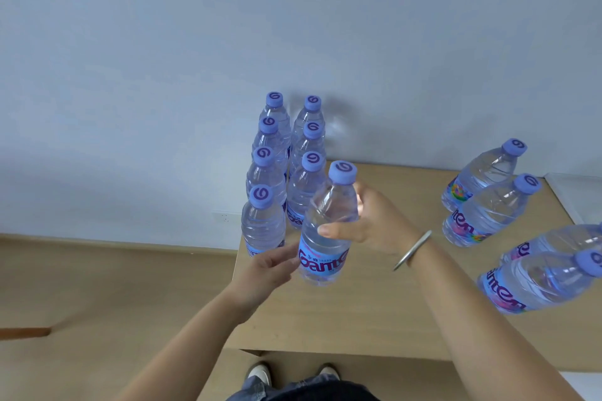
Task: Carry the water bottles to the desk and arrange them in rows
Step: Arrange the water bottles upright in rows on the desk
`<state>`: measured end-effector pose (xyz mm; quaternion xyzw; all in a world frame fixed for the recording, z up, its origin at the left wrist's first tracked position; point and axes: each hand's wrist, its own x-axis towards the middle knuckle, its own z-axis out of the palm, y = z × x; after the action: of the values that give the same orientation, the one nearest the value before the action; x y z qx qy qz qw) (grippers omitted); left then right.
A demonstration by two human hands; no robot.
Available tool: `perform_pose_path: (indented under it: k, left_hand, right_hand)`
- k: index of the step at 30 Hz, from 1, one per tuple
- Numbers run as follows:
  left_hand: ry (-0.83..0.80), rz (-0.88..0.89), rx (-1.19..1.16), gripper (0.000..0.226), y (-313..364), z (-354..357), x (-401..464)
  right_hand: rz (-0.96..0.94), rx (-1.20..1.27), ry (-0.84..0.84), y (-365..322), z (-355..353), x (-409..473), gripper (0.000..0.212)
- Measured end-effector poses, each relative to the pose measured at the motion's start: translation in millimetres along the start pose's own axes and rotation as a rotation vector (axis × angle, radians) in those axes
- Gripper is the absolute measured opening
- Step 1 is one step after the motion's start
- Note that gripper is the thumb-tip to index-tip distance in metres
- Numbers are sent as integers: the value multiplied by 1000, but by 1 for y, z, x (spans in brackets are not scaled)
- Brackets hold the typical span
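Right-hand fingers (338,231) wrap the held bottle (325,238) mid-body, gripping it upright just above the desk (342,312). Left hand (264,267) relaxed, straight fingertips touching its label. Bottle sits at the near end of the second row; two rows (283,172) run back to the wall (293,26), along the desk's left edge. Four loose bottles (495,205) stand far right. Bare desktop between.
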<state>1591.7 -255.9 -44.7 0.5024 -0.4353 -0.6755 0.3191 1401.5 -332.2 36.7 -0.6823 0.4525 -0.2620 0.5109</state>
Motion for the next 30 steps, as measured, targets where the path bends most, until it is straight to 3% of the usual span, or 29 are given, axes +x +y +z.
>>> perform_pose_path:
  k: [2,8,30]
  left_hand:
    - [59,53,117,42,-6,2,1]
    - [181,43,158,59,-25,9,8]
    - [350,-94,82,63,-45,28,22]
  right_hand:
    - [22,-23,20,10,7,3,44]
    - [60,-16,41,25,22,14,54]
    - [88,-66,77,38,41,14,47]
